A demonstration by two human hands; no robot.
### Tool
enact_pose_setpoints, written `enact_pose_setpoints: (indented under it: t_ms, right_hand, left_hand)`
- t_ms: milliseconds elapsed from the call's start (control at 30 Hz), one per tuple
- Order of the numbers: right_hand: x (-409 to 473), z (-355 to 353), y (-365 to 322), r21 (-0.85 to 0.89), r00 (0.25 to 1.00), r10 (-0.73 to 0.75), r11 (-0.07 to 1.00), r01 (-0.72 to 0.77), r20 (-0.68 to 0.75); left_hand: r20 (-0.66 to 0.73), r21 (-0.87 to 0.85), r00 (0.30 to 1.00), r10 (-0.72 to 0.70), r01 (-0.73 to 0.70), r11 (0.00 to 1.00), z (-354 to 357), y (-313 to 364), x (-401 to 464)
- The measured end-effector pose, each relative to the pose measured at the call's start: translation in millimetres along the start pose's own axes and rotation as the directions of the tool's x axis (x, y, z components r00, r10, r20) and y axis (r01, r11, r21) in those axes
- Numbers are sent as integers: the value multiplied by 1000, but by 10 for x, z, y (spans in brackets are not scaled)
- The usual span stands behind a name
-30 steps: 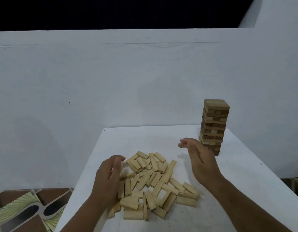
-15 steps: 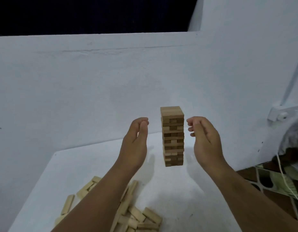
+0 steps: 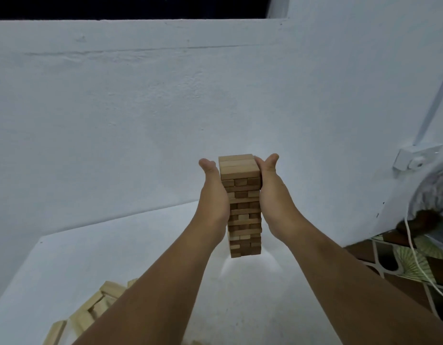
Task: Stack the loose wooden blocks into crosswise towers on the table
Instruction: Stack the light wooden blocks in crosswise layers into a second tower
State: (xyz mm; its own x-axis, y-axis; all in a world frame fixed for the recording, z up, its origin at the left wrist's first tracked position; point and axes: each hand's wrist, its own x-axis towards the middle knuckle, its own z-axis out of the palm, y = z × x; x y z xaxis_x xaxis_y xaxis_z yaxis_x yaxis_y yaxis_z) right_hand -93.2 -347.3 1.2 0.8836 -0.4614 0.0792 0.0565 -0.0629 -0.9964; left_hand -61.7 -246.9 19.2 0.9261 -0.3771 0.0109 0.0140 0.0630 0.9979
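Note:
A tall tower of crosswise wooden blocks [image 3: 244,220] stands on the white table [image 3: 53,265] near its far edge. My left hand [image 3: 213,195] presses flat against the tower's left side and my right hand [image 3: 275,195] against its right side, clasping the upper half between the palms. Loose pale wooden blocks [image 3: 91,310] lie in a heap at the lower left, partly hidden by my left forearm.
A white wall [image 3: 141,120] rises right behind the table. At the right there is a wall-mounted white box [image 3: 414,158], a white cable [image 3: 414,257] and patterned floor tiles [image 3: 402,265] beyond the table's right edge.
My view turned from the loose heap to the tower. Both hands moved from the heap up to the tower, then closed in from either side until the palms touch it.

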Motion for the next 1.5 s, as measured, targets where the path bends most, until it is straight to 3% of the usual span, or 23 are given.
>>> enact_pose_setpoints:
  t_ms: [567,1033,1333,1500]
  right_hand:
    - [100,46,89,29,1000,-7,1000,7,-2]
    - [49,11,29,-63,998,-53,997,55,27]
    - [-68,-54,-59,-121,1000,-10,993,7,-25]
    - [-270,-38,-96,-113,998,6,994,-13,-61]
  left_hand:
    - [46,-21,999,28,-27,999,36,-56,52]
    - [-6,68,999,-51,52,996,8,45,56]
    - [-41,98,998,39,-35,995,-99,137,-132]
    - [-119,169,992,34,-14,986,-236,157,-371]
